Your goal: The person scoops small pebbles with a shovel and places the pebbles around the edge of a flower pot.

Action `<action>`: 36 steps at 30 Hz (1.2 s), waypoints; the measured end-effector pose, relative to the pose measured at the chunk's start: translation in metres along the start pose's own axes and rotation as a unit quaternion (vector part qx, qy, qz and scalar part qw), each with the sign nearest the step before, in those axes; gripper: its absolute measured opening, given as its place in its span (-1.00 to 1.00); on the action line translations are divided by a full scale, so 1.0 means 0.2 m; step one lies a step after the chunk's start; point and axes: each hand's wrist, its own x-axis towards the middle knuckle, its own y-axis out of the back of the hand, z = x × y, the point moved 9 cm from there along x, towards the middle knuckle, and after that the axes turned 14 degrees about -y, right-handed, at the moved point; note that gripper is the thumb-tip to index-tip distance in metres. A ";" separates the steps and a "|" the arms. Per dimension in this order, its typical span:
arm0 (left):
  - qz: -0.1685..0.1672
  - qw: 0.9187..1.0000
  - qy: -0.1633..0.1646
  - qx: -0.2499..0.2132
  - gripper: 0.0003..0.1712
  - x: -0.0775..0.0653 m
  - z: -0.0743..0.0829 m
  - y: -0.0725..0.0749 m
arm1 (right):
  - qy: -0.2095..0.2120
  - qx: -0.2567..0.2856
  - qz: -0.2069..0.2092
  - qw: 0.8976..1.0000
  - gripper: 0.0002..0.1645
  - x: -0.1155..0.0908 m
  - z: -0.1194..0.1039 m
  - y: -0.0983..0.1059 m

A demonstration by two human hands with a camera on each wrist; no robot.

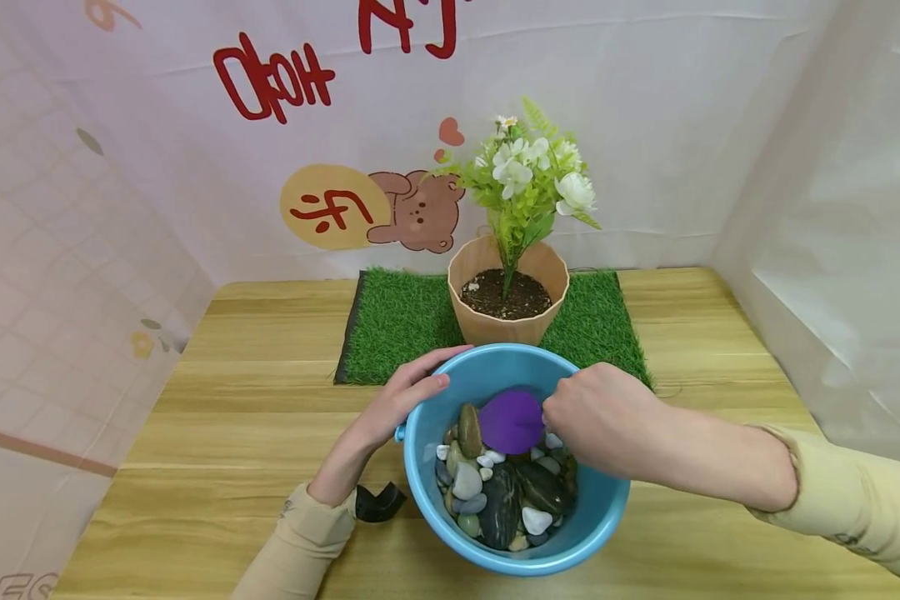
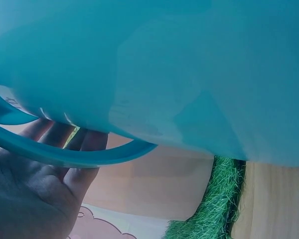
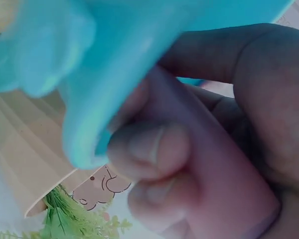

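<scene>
A blue bucket (image 1: 437,533) stands at the table's front, holding stones: large dark ones (image 1: 499,504), a brown one (image 1: 469,430), and several small white and grey pebbles (image 1: 467,481). My left hand (image 1: 399,402) grips its left rim, with the bucket's curved blue handle (image 2: 79,158) crossing before the palm in the left wrist view. Inside the bucket, a toy shovel's purple blade (image 1: 512,422) lies over the stones at the far side. The fingers of my right hand (image 1: 607,417) wrap around the shovel's pinkish handle (image 3: 214,164), close to the rim.
Right behind the bucket, a peach flowerpot (image 1: 487,329) with dark soil and white artificial flowers (image 1: 528,171) stands on a green turf mat (image 1: 397,321). A black curved piece (image 1: 380,503) lies left of the bucket on the wooden table (image 1: 217,433). Printed cloth (image 1: 645,125) hangs behind.
</scene>
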 end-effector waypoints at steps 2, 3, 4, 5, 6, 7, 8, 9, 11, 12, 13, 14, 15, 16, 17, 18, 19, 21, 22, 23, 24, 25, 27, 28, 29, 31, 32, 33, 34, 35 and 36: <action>0.000 1.000 -0.001 -0.001 -0.33 0.00 0.00 0.00 | 0.001 0.014 -0.014 1.000 -0.50 0.00 0.00 -0.01; 0.001 1.000 -0.001 -0.001 -0.33 0.00 0.00 0.00 | 0.001 0.019 -0.017 1.000 -0.51 0.00 0.00 -0.02; 0.001 1.000 -0.002 0.000 -0.33 0.00 0.00 0.00 | 0.001 0.025 -0.020 0.999 -0.51 0.00 0.00 -0.02; 0.001 1.000 -0.003 0.000 -0.33 0.00 0.00 0.00 | -0.001 0.032 -0.022 0.999 -0.50 0.00 0.00 -0.03; 0.000 1.000 -0.004 0.001 -0.33 0.00 0.00 0.00 | -0.006 0.042 -0.024 0.999 -0.48 0.00 0.01 -0.03; 0.000 1.000 -0.005 0.001 -0.33 0.00 0.00 0.00 | -0.012 0.057 -0.029 0.998 -0.47 -0.01 0.02 -0.03; 0.000 1.000 -0.006 0.002 -0.34 0.00 0.00 0.00 | -0.018 0.075 -0.032 0.997 -0.45 -0.01 0.02 -0.03; 0.000 1.000 -0.007 0.003 -0.34 0.00 0.00 0.00 | -0.022 0.093 -0.035 0.995 -0.44 -0.01 0.03 -0.03; 0.001 1.000 -0.007 0.001 -0.34 0.00 0.00 0.00 | -0.028 0.125 -0.038 0.991 -0.44 -0.01 0.04 -0.03; 0.001 1.000 -0.006 0.000 -0.34 0.00 0.00 0.00 | -0.029 0.139 -0.039 0.989 -0.45 -0.01 0.04 -0.03; 0.002 1.000 -0.005 -0.001 -0.34 0.00 0.00 0.00 | -0.028 0.149 -0.039 0.988 -0.46 -0.01 0.04 -0.03; 0.002 1.000 -0.005 -0.002 -0.34 0.00 -0.01 0.00 | -0.026 0.153 -0.039 0.987 -0.47 -0.01 0.03 -0.03; 0.002 1.000 -0.004 -0.003 -0.34 0.00 -0.01 0.00 | -0.024 0.154 -0.040 0.987 -0.48 -0.01 0.03 -0.04; 0.003 1.000 -0.003 -0.005 -0.34 0.00 -0.01 0.00 | -0.023 0.155 -0.042 0.987 -0.49 -0.01 0.03 -0.04; 0.003 1.000 -0.003 -0.005 -0.33 0.00 -0.01 0.00 | -0.022 0.155 -0.042 0.987 -0.49 -0.01 0.03 -0.04; 0.002 1.000 -0.003 -0.005 -0.33 0.00 -0.01 0.00 | -0.022 0.155 -0.042 0.987 -0.48 -0.02 0.03 -0.04; 0.002 1.000 -0.003 -0.005 -0.33 0.00 -0.01 0.00 | -0.022 0.156 -0.042 0.987 -0.48 -0.02 0.03 -0.03; 0.002 1.000 -0.003 -0.004 -0.33 0.00 0.00 0.00 | -0.022 0.158 -0.039 0.986 -0.47 -0.02 0.03 -0.03; 0.002 1.000 -0.003 -0.004 -0.33 0.00 0.00 0.00 | -0.022 0.160 -0.038 0.986 -0.46 -0.02 0.03 -0.02; 0.002 1.000 -0.004 -0.004 -0.33 0.00 0.00 0.00 | -0.022 0.163 -0.036 0.986 -0.46 -0.03 0.03 -0.02; 0.002 1.000 -0.004 -0.004 -0.33 0.00 0.00 0.00 | -0.021 0.165 -0.036 0.985 -0.46 -0.03 0.03 -0.02; 0.002 1.000 -0.004 -0.004 -0.33 0.00 0.00 0.00 | -0.020 0.167 -0.039 0.985 -0.44 -0.03 0.03 -0.02; 0.002 1.000 -0.004 -0.003 -0.34 0.00 -0.01 0.00 | -0.016 0.169 -0.042 0.985 -0.42 -0.03 0.02 -0.02; 0.002 1.000 -0.003 -0.003 -0.34 0.00 -0.01 0.00 | -0.014 0.170 -0.042 0.984 -0.40 -0.03 0.02 -0.02; 0.003 1.000 -0.003 -0.004 -0.34 0.00 -0.01 0.00 | -0.011 0.171 -0.042 0.984 -0.39 -0.03 0.01 -0.02; 0.004 1.000 -0.003 -0.004 -0.34 0.00 -0.01 0.00 | -0.007 0.173 -0.040 0.984 -0.36 -0.03 0.00 -0.02; 0.005 1.000 -0.003 -0.005 -0.34 0.00 -0.01 0.00 | -0.007 0.174 -0.037 0.984 -0.36 -0.03 0.00 -0.02; 0.004 1.000 -0.003 -0.004 -0.34 0.00 -0.01 0.00 | -0.006 0.175 -0.035 0.984 -0.35 -0.03 0.00 -0.02; 0.004 1.000 -0.004 -0.004 -0.34 0.00 -0.01 0.00 | -0.005 0.175 -0.032 0.984 -0.35 -0.03 0.00 -0.02; 0.004 1.000 -0.004 -0.003 -0.34 0.00 -0.01 0.00 | -0.004 0.176 -0.030 0.984 -0.35 -0.03 0.00 -0.02; 0.004 1.000 -0.004 -0.002 -0.34 0.00 -0.01 0.00 | -0.004 0.177 -0.029 0.984 -0.35 -0.03 -0.01 -0.02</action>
